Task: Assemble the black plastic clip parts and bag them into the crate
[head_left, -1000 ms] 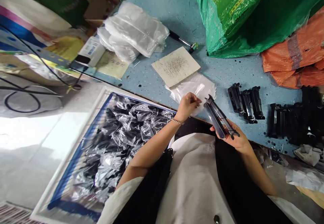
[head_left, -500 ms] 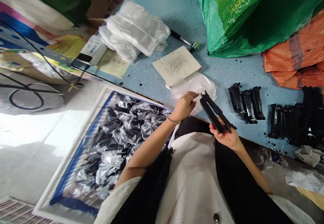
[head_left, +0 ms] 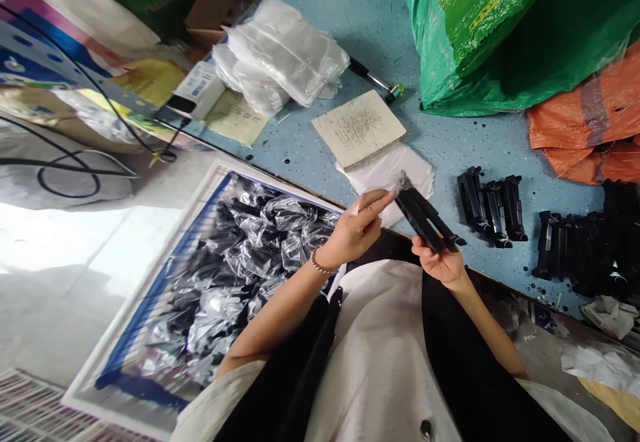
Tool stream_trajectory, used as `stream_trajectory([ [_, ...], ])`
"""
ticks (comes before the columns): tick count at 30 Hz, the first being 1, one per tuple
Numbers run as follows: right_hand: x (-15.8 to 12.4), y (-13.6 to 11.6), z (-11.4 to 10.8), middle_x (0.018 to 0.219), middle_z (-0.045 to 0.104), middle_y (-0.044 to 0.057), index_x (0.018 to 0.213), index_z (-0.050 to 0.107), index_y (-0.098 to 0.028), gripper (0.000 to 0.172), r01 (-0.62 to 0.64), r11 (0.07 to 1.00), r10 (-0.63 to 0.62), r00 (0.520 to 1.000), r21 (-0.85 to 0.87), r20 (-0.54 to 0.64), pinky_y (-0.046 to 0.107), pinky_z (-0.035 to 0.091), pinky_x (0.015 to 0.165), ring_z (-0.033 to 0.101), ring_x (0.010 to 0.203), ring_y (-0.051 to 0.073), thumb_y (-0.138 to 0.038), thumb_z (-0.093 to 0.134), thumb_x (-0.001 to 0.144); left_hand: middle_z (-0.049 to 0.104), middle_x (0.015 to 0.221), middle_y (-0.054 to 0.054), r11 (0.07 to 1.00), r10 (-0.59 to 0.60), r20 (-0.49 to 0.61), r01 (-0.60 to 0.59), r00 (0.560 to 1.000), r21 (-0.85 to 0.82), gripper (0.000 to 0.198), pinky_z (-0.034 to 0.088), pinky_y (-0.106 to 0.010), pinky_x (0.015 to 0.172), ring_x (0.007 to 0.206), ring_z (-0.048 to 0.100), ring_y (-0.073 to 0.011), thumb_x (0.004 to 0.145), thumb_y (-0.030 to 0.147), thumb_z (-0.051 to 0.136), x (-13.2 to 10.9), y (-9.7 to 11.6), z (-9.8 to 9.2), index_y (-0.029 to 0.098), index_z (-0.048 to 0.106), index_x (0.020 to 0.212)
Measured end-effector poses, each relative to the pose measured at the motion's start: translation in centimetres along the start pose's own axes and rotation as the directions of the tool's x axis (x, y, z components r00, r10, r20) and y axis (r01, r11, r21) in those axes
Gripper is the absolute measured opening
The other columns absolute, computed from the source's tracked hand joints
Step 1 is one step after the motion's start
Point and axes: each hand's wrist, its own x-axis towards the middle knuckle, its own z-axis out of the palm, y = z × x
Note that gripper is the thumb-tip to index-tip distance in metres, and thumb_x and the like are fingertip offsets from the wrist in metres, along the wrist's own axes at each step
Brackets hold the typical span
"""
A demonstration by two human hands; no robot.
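Observation:
My right hand grips the near end of a long black plastic part with a lengthwise slot, held tilted above the table's front edge. At the part's far end, my left hand has its index finger stretched along the tip and its other fingers curled in. A hazy see-through film, seemingly a clear plastic bag, covers that tip. Beneath lies a stack of flat clear bags, partly under a speckled cream block. Several similar black parts lie to the right.
A basket of bagged black parts stands at the left below the table. On the tabletop are a bundle of plastic bags, a screwdriver-like tool, a green sack, an orange sack and a dark pile of parts.
My left hand has turned, with the index finger now stretched to the part's far tip. Hazy film now covers that tip. The right hand keeps its hold; the view has shifted slightly.

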Motion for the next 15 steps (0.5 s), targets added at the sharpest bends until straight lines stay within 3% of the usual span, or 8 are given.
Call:
stream_trajectory([
  [3, 0.3, 0.2, 0.1, 0.097, 0.070, 0.004, 0.099, 0.068, -0.023, 0.037, -0.038, 0.999, 0.038, 0.999, 0.000, 0.016, 0.012, 0.051, 0.047, 0.053, 0.072, 0.010, -0.044, 0.081, 0.072, 0.055, 0.142, -0.013, 1.000, 0.011, -0.042, -0.010, 0.999, 0.029, 0.076, 0.053, -0.037, 0.110, 0.134, 0.057, -0.0226, 0.094, 0.002, 0.041, -0.5, 0.7, 0.7, 0.033, 0.026, 0.163],
  [6, 0.8, 0.4, 0.0, 0.096, 0.071, 0.005, 0.103, 0.068, -0.023, 0.041, -0.094, 0.994, 0.094, 0.996, -0.063, -0.003, 0.018, 0.055, 0.053, 0.061, 0.080, 0.014, -0.043, 0.082, 0.071, 0.055, 0.145, -0.013, 0.993, 0.112, 0.041, -0.114, 0.993, 0.039, 0.079, 0.052, -0.033, 0.111, 0.134, 0.058, -0.0216, 0.095, 0.002, 0.039, -1.0, 1.7, 1.6, 0.030, 0.017, 0.165],
  [8, 0.9, 0.5, 0.1, 0.097, 0.071, 0.005, 0.104, 0.068, -0.024, 0.035, -0.052, 0.995, 0.048, 0.998, -0.087, -0.048, 0.019, 0.056, 0.054, 0.063, 0.083, 0.015, -0.042, 0.078, 0.076, 0.056, 0.145, -0.013, 0.990, 0.142, 0.085, -0.144, 0.986, 0.012, 0.080, 0.053, -0.031, 0.109, 0.133, 0.059, -0.0204, 0.095, 0.002, 0.041, -1.5, 2.0, 1.9, 0.030, 0.016, 0.165],
  [12, 0.5, 0.9, 0.9, 0.096, 0.068, 0.002, 0.105, 0.068, -0.025, 0.026, 0.075, 0.995, -0.075, 0.997, 0.072, -0.013, 0.012, 0.054, 0.048, 0.056, 0.073, 0.010, -0.036, 0.073, 0.082, 0.056, 0.143, -0.013, 1.000, -0.016, -0.034, 0.016, 0.999, 0.004, 0.079, 0.055, -0.034, 0.107, 0.132, 0.059, -0.0201, 0.093, 0.000, 0.040, -2.7, 0.9, 1.9, 0.032, 0.023, 0.163],
  [15, 0.4, 1.9, 1.7, 0.091, 0.064, 0.000, 0.108, 0.068, -0.023, 0.031, 0.076, 0.970, -0.087, 0.995, 0.233, 0.041, 0.007, 0.052, 0.045, 0.050, 0.064, 0.007, -0.028, 0.076, 0.079, 0.052, 0.147, -0.017, 0.994, -0.081, -0.096, 0.088, 0.992, 0.069, 0.080, 0.054, -0.039, 0.109, 0.137, 0.055, -0.0236, 0.092, 0.000, 0.039, -3.3, -0.4, 2.4, 0.027, 0.019, 0.164],
])
